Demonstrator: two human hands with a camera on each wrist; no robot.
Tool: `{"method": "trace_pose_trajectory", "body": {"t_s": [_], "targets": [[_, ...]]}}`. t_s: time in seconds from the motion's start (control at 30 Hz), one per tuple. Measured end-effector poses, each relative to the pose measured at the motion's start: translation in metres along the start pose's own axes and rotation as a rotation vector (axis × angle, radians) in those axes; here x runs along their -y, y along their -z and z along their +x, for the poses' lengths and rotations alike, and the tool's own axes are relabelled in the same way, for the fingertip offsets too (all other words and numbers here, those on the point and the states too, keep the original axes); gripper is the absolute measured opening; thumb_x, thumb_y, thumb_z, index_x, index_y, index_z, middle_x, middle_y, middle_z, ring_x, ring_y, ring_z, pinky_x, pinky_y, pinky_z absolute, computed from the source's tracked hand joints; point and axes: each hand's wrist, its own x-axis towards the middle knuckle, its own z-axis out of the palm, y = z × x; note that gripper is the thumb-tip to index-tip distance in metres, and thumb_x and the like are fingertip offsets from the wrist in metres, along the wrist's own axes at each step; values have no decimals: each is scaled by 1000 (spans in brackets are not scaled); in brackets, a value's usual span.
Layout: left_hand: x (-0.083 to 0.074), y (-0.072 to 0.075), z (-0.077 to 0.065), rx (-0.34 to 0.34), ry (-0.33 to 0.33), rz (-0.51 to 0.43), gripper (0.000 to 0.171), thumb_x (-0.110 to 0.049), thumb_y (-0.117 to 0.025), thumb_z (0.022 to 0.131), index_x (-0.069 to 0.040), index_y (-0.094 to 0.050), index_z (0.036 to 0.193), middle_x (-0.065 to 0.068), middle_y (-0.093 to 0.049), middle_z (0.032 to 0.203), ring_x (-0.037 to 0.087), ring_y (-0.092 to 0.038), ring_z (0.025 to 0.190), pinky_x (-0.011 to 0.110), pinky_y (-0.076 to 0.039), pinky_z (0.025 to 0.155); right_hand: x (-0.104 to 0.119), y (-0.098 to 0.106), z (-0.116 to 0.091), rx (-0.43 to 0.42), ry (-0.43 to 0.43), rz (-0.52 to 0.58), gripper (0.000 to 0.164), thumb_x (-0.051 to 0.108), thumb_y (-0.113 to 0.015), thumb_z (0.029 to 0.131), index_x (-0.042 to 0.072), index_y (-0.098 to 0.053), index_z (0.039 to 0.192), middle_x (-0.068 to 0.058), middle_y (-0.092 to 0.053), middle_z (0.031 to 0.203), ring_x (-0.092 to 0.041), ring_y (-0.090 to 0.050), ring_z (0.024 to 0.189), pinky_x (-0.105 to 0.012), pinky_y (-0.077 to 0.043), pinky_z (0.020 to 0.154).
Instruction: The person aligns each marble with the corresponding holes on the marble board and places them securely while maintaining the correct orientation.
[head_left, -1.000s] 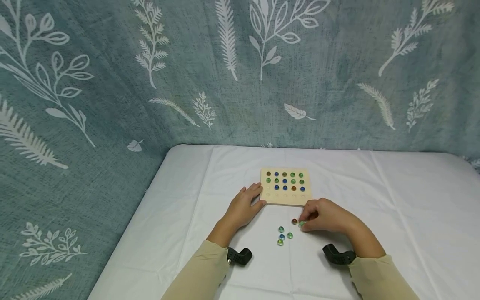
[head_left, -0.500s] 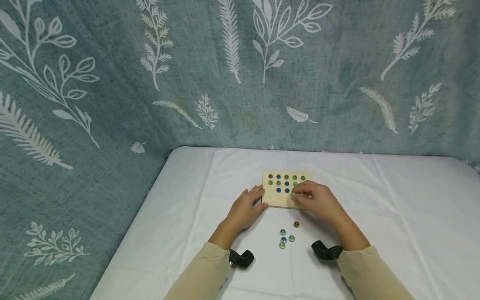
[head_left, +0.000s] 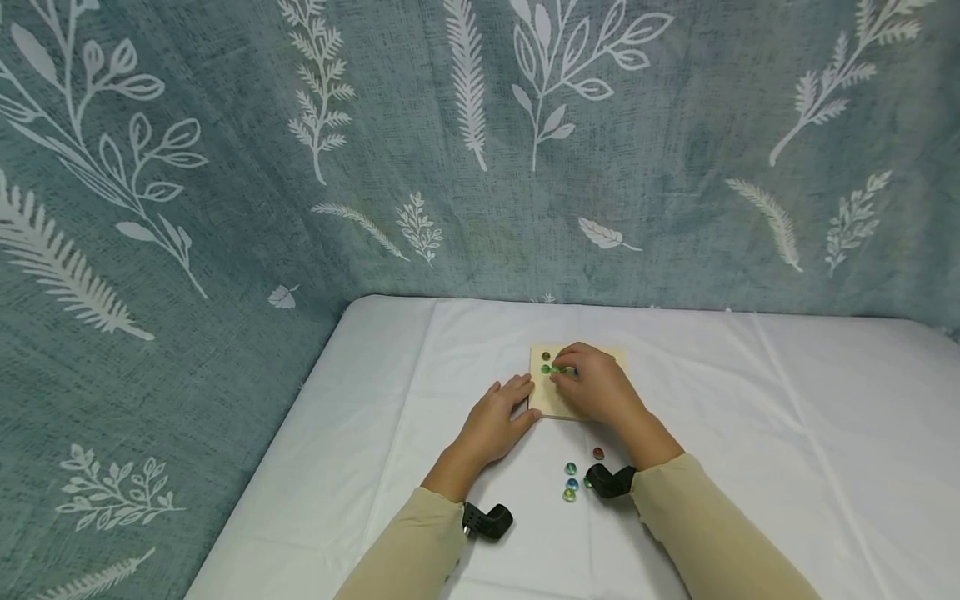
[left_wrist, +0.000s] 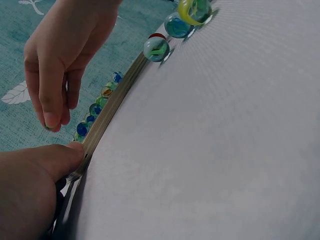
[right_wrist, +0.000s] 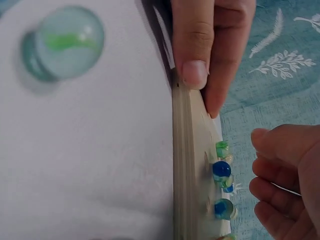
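A pale wooden board point(head_left: 546, 403) with rows of shallow hollows lies on the table, with glass marbles seated in its far rows. My left hand point(head_left: 491, 423) rests at its near left corner, fingers along the left side and thumb at the near edge. Over the board's left half, my right hand point(head_left: 596, 387) pinches a green marble point(head_left: 555, 369) between thumb and fingertips. That hand covers much of the board in the head view. Seated marbles point(right_wrist: 221, 169) stand up from the wood in the right wrist view.
Several loose marbles lie on the white cloth in front of the board, among them a brown one point(head_left: 598, 453) and a yellow-green one point(head_left: 569, 495). The right wrist's black camera point(head_left: 611, 481) partly hides one of them. A patterned teal curtain point(head_left: 480, 208) hangs behind the table.
My right hand has picked up the green marble from the cloth and carried it up and left over the board. My left hand has stayed at the board's corner.
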Motion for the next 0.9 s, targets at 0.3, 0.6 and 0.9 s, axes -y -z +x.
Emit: {"method": "trace_pose_trajectory", "body": {"t_s": [0.3,0.6,0.9], "targets": [[1,0,0,0,-20,21,55,-37,-58,99,-11,-48,146,-1,-42,155,15,-36,145,35,-23,125,6,-9,11,106,15,-76,25,14,-69,92,1,-73,113,-14,-62,130,-35,-56,124,-51,-49,105],[0,2,1,3,-26,31,56,-38,-58,99,-11,-48,147,-1,-41,155,14,-35,145,36,-22,125,11,-10,11,154,-14,-124,25,14,-69,92,3,-73,115,-14,-58,137,-37,-51,129,-52,-47,106],[-1,2,0,6,-9,10,55,-37,-59,99,-10,-48,146,-2,-41,156,13,-34,145,36,-21,125,11,-10,10,159,-17,-128,23,14,-69,92,2,-74,112,-15,-58,135,-37,-52,125,-52,-50,102]]}}
